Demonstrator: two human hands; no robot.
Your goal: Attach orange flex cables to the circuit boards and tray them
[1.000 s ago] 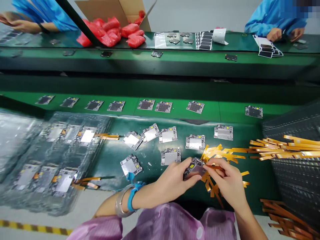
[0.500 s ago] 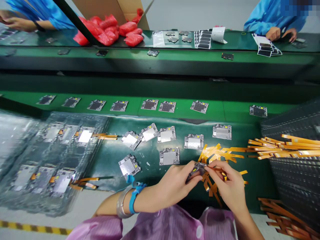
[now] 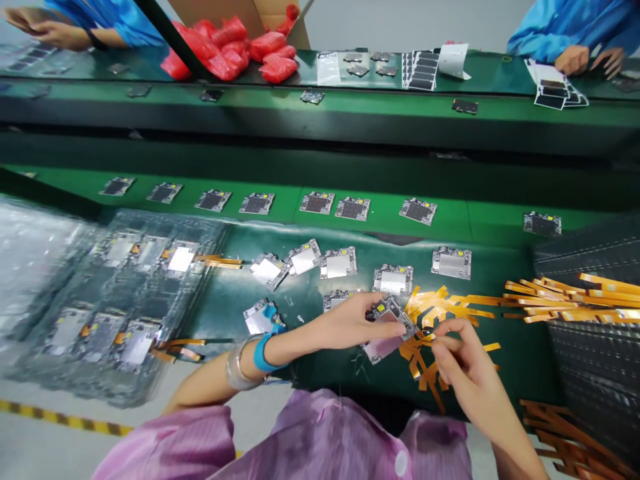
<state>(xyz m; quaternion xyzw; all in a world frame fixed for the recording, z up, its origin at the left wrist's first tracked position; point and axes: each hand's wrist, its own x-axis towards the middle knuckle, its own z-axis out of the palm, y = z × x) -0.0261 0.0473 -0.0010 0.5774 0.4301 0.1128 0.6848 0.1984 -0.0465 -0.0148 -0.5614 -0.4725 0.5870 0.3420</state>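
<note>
My left hand point(image 3: 353, 322) is closed on a circuit board point(image 3: 383, 343), thumb over its face and fingers behind. The board has a silver shield plate and a yellow sticker, and it is tilted. Just right of it, my right hand point(image 3: 463, 357) pinches the end of an orange flex cable point(image 3: 425, 338) between thumb and forefinger. Whether this cable joins the board I cannot tell. Loose orange flex cables point(image 3: 440, 303) lie in a pile under and behind my hands. Several boards with silver plates, one of them a board point(image 3: 393, 280) behind my left hand, rest on the green bench.
Clear plastic trays point(image 3: 200, 293) at left hold boards with orange cables. A row of boards, including one dark-faced board point(image 3: 418, 211), lies on the green belt point(image 3: 485, 220). More orange cables point(image 3: 565, 298) lie over black material at right. Across the line, two people in blue work beside red bundles point(image 3: 220, 50).
My left hand has turned the board so its silver face shows, bringing it slightly left. My right hand has drawn back from the board's edge. The whole view has shifted a little.
</note>
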